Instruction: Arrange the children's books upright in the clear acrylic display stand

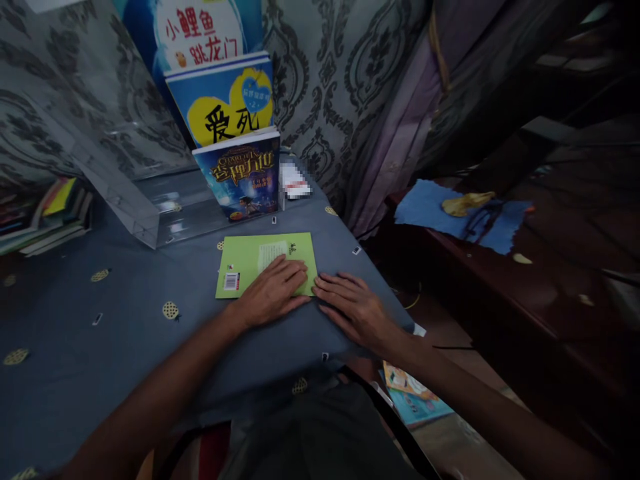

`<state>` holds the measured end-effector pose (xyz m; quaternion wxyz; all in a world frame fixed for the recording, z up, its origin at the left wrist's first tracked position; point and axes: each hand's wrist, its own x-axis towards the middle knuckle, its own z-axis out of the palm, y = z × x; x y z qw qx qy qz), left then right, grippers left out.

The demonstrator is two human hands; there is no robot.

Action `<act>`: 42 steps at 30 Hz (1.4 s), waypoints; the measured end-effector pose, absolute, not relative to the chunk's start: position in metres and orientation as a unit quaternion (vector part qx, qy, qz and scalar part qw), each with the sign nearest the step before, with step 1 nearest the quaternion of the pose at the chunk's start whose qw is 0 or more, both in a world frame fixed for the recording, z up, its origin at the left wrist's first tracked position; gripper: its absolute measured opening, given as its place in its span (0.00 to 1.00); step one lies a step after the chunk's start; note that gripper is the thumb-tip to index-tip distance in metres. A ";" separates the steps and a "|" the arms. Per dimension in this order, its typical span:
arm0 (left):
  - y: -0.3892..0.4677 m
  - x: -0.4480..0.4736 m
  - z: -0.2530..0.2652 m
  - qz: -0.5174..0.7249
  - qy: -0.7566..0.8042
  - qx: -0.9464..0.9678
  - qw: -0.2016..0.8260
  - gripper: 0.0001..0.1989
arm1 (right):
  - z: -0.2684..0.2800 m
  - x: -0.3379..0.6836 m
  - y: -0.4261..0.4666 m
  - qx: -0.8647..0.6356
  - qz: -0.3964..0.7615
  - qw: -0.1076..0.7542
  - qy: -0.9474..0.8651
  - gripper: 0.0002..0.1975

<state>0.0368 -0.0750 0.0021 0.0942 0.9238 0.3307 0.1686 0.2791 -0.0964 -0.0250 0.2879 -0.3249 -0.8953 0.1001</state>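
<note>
A thin green book (240,260) lies flat on the table with a barcode at its lower left corner. Across its lower right part rests my left hand (277,287), palm down, the fingers stretched out over the cover. My right hand (353,303) lies flat on the cloth just right of the book, its fingertips at or close to the book's right edge; whether they touch it I cannot tell. Neither hand grips anything.
Behind the green book, several upright books, the front one dark blue (250,180), stand in a clear acrylic rack (145,213). A stack of books (50,217) lies at the left. Right of the grey tablecloth (125,353), a blue cloth (425,210) sits on dark red furniture. More books (417,403) lie below.
</note>
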 end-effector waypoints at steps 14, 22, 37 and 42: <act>-0.071 0.030 0.035 0.180 0.403 0.880 0.178 0.16 | -0.006 0.236 -0.140 -0.229 0.201 0.321 -0.897 0.14; -0.073 0.069 0.019 0.138 0.537 0.832 -0.021 0.12 | -0.002 0.257 -0.091 -0.404 0.416 0.420 -0.698 0.16; -0.079 0.103 0.042 -0.061 0.603 0.796 -0.021 0.18 | -0.019 0.262 -0.048 -0.444 0.506 0.499 -0.546 0.18; -0.078 0.100 0.039 -0.044 0.601 0.797 -0.033 0.19 | -0.022 0.263 -0.047 -0.436 0.500 0.501 -0.556 0.17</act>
